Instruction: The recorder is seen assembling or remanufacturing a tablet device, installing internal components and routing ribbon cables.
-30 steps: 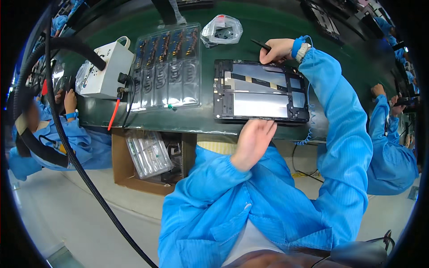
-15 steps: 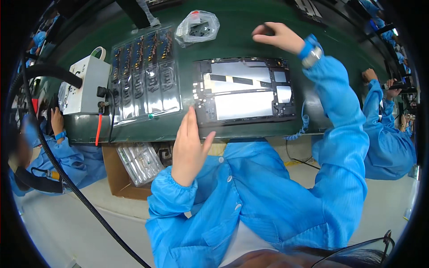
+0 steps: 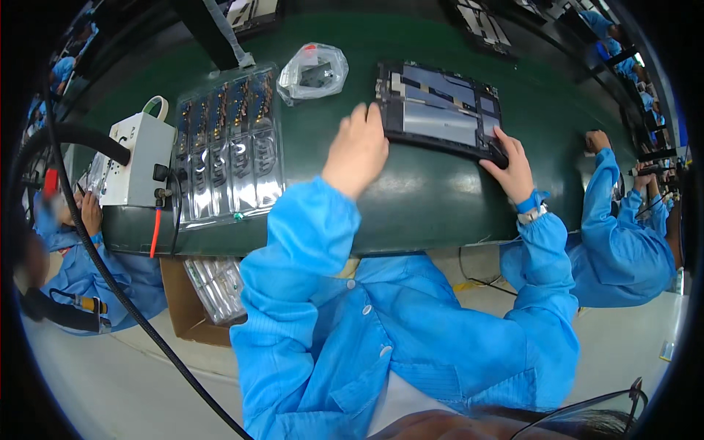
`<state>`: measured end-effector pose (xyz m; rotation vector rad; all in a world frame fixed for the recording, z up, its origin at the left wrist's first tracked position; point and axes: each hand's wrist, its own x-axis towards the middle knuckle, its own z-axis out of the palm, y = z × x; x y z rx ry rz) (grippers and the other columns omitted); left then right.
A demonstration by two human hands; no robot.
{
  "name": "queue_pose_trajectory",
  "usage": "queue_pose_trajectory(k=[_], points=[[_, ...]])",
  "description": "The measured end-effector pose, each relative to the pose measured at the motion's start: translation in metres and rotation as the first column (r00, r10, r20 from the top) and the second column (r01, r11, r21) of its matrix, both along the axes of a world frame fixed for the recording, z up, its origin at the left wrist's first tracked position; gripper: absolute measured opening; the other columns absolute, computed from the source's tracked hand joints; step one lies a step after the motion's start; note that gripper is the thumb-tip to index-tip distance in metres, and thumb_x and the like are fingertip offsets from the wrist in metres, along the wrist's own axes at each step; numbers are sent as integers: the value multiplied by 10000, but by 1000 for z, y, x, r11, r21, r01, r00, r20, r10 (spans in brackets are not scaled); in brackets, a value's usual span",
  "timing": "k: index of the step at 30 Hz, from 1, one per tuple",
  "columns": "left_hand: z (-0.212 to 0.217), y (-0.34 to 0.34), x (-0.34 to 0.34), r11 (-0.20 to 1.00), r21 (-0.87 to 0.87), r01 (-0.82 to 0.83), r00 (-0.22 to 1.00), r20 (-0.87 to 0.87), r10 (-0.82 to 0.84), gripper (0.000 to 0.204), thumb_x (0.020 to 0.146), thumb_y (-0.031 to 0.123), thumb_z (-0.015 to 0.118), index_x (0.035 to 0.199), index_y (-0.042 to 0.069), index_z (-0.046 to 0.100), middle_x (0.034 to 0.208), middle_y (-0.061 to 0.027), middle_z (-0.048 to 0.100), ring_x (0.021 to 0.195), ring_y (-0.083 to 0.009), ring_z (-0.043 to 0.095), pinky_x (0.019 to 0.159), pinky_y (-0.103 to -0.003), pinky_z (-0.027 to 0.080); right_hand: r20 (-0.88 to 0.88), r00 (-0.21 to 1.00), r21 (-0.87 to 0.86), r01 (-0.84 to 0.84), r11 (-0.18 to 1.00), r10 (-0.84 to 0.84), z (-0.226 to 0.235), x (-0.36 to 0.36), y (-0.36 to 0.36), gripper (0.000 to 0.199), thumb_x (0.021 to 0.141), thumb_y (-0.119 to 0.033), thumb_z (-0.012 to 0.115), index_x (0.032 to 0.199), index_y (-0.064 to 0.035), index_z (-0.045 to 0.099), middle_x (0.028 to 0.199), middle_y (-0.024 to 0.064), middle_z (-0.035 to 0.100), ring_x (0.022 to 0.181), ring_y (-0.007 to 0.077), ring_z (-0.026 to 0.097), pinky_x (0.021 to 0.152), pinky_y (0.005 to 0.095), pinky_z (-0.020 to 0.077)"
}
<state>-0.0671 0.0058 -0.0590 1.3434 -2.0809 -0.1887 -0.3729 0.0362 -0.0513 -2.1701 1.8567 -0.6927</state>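
Note:
An opened tablet (image 3: 440,126), black-framed with silver battery panels and dark strips across its middle, is over the green bench, tilted with its right side nearer me. My left hand (image 3: 357,150) grips its left edge near the lower corner, the fingertips against the frame and the thumb mostly hidden. At the lower right corner, my right hand (image 3: 513,170) pinches the frame, with the thumb on the near side and fingers along the right edge. Whether the tablet's underside touches the bench I cannot tell.
To the left stand a clear plastic tray (image 3: 277,165) of small circuit boards and a white box (image 3: 143,165) with cables. A plastic bag (image 3: 314,73) of small parts lies behind. More opened tablets (image 3: 480,26) are at the far side. Co-workers sit on both sides.
The tablet has moved away from me and to the right, and turned clockwise. My right hand came down onto its lower right corner; my left hand moved forward with its left edge.

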Motion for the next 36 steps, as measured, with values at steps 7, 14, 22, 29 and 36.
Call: queue_pose_trajectory(k=[7, 14, 22, 29, 36], points=[[-7, -35, 26, 853, -397, -339, 781, 387, 490, 90, 705, 111, 538, 735, 60, 605, 1110, -73, 509, 984, -244, 464, 906, -551, 305, -104, 993, -59, 46, 997, -52, -7, 30, -63, 653, 717, -351, 661, 1282, -166, 390, 1120, 125, 471, 924, 293, 560, 751, 336, 478], [1, -23, 24, 847, -350, -401, 771, 370, 518, 115, 728, 94, 520, 839, 72, 537, 1067, -76, 509, 1027, -273, 453, 900, -650, 239, -191, 976, -80, 87, 993, -101, -6, 69, -125, 634, 748, -422, 626, 1281, -162, 400, 1106, 121, 481, 881, 285, 579, 730, 339, 491], [-10, -28, 29, 862, -290, -415, 800, 336, 498, 129, 716, 90, 521, 843, 82, 541, 1135, -63, 495, 1114, -280, 419, 917, -670, 170, -226, 966, -193, 84, 978, -127, -13, 104, -201, 585, 760, -493, 574, 1242, -185, 452, 1093, 107, 509, 871, 282, 594, 703, 345, 503], [-10, -34, 32, 870, -273, -411, 837, 264, 479, 169, 694, 92, 537, 860, 62, 544, 1132, -56, 490, 1117, -279, 411, 904, -682, 165, -153, 980, -183, 98, 978, -127, -13, 133, -241, 529, 750, -398, 602, 1198, -142, 485, 1089, 136, 516, 887, 320, 584, 737, 378, 481], [8, -30, 31, 922, -158, -352, 907, 187, 378, 238, 649, 80, 567, 881, 135, 573, 1295, -103, 363, 1237, -323, 284, 911, -684, 144, 296, 955, -474, 116, 873, 34, -29, 111, -281, 534, 761, -332, 615, 1192, -48, 477, 1082, 184, 544, 961, 291, 564, 823, 374, 443]])
